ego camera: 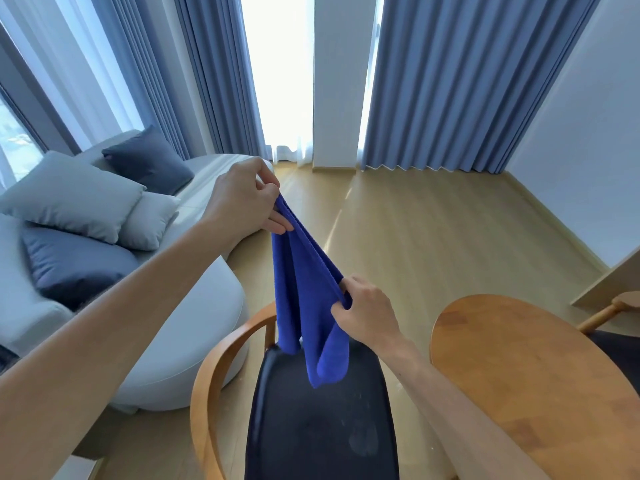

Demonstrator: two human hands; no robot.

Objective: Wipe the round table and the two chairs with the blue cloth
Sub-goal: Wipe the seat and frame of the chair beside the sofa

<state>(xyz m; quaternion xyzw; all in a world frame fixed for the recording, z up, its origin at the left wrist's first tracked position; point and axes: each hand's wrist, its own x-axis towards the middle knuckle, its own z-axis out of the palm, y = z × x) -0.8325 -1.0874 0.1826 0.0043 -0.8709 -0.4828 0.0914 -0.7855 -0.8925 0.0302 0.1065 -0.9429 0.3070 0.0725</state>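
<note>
The blue cloth [304, 296] hangs in folds in the air above a chair. My left hand [242, 199] pinches its top corner, raised high. Lower and to the right, my right hand [367, 311] grips another edge of it. Beneath the cloth stands a chair [311, 427] with a black seat and a curved wooden arm rail. The round wooden table [540, 379] is at the lower right. Past the table's far side, a second chair [620, 306] shows only a wooden arm and a bit of dark seat.
A white sofa [180, 351] with grey, white and dark blue cushions fills the left side, close to the first chair. Blue curtains [467, 81] and a bright window line the back wall. Wooden floor [433, 230] stretches ahead.
</note>
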